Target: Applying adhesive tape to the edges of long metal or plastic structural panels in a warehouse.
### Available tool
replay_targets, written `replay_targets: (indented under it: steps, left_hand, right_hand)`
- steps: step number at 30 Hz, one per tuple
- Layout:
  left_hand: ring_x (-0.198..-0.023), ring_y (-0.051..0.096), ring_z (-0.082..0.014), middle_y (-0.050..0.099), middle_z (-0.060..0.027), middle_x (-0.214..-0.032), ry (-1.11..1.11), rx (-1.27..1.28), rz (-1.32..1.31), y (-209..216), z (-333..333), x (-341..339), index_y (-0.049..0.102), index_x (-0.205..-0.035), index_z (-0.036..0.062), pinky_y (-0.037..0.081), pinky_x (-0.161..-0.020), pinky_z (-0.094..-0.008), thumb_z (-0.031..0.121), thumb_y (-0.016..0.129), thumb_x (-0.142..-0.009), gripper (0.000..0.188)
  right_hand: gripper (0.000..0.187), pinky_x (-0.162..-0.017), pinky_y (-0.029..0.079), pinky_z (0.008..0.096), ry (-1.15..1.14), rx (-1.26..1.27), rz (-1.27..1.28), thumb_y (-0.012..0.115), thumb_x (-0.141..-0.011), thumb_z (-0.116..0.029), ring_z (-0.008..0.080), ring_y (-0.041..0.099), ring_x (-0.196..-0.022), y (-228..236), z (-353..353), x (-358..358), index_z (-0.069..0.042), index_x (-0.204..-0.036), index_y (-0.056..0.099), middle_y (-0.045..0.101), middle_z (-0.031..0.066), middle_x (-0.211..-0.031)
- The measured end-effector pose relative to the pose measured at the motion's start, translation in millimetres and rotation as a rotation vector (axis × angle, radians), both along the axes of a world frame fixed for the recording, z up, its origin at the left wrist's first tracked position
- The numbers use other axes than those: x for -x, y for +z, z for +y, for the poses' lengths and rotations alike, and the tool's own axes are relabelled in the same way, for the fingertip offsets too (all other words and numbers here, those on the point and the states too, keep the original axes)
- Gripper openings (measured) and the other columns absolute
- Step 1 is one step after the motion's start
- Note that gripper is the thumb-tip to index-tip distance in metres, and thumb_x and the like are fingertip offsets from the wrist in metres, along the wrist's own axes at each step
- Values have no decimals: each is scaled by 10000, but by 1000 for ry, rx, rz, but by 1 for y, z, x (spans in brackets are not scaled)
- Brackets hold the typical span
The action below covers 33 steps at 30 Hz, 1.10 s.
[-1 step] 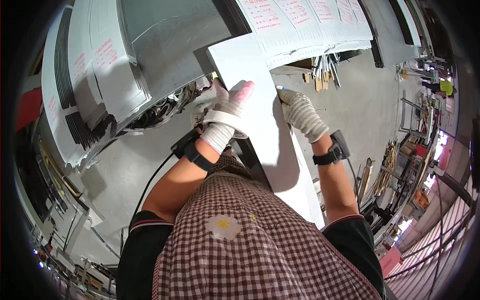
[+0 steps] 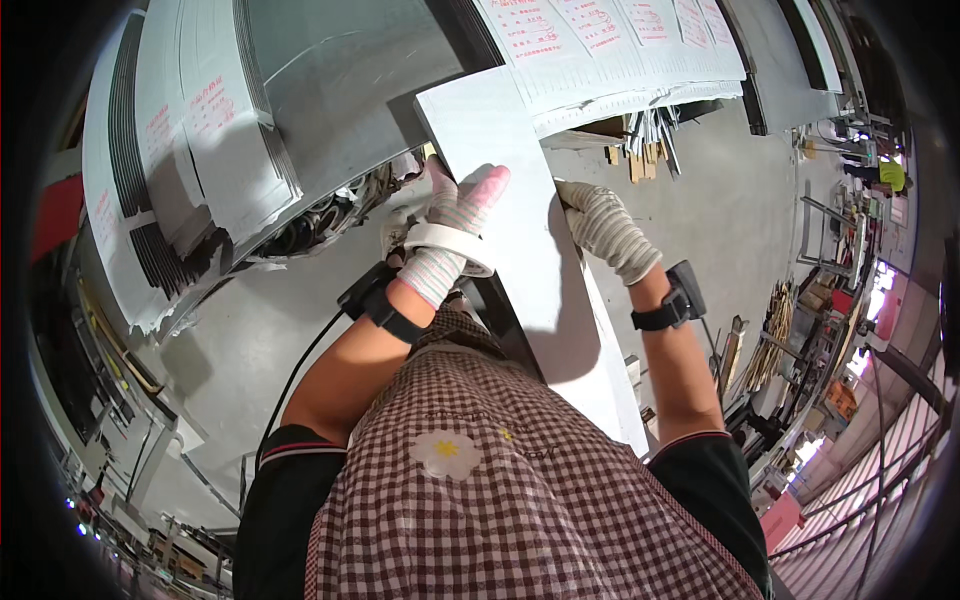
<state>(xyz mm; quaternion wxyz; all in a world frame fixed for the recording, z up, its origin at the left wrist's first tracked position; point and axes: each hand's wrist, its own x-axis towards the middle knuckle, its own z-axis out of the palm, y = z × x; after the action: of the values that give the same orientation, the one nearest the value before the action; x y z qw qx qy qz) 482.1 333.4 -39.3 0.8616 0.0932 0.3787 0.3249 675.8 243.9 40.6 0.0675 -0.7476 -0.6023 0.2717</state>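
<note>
A long white panel (image 2: 500,130) runs from the tables down toward my apron. My left hand (image 2: 452,215), in a striped glove with pink fingertips, grips its left edge, thumb on the top face and fingers along the side. Around that wrist hangs a roll of white tape (image 2: 447,240). At the panel's right edge is my right hand (image 2: 608,232), also in a striped glove, its fingers closed and pressed together. Whatever its fingertips hold is hidden.
Stacks of white-faced panels (image 2: 215,130) lie at the left, beside a dark grey surface (image 2: 350,90). More white panels with red print (image 2: 610,50) cover the far table. Offcut strips (image 2: 655,140) stick out below it. Racks and material line the right side.
My right hand has turned and shifted slightly; a small bluish-white bit at its fingertips no longer shows. My left hand has barely moved on the panel.
</note>
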Motion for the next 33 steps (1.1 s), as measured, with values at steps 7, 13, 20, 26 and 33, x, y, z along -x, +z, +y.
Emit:
replay_targets:
  steps: [7,13,20,26,33]
  left_hand:
    - [-1157,586,-300,567,-183,-1309,-58,-966,809,68,-10,40,487,-1396,-25,464,-1047,-432,307,906,-725,858]
    - [-729,562,-81,640,14,-800,-109,-660,441,96,-19,71,669,-958,44,471,-672,-250,220,751,-926,197]
    - [-874,624,-105,646,-25,-1071,-44,-452,-61,93,-12,70,529,-1355,77,559,-781,-271,19,825,-826,609]
    - [-769,594,-90,661,-12,-930,-54,-697,360,90,-18,66,628,-1126,38,527,-724,-274,64,784,-869,302]
    - [-635,521,-58,581,15,-735,-139,-449,721,69,-7,103,616,-908,58,487,-617,-244,196,648,-1004,171]
  right_hand:
    - [430,-808,581,337,-45,-229,466,538,-921,66,305,707,-885,85,24,16,-99,-1294,675,728,179,-1012]
    - [415,-699,577,347,488,-74,205,673,-917,-68,265,722,-768,111,67,66,-119,-1325,627,729,119,-900]
    - [596,-795,598,425,350,-24,522,713,-897,-132,350,736,-902,101,77,58,-107,-1454,504,707,203,-1105]
    - [572,-733,564,405,372,-116,319,658,-895,-151,310,717,-831,83,76,85,-138,-1437,479,710,136,-966]
    - [81,-586,539,312,187,-47,589,717,-912,-119,205,629,-624,98,80,43,-40,-928,706,674,85,-729]
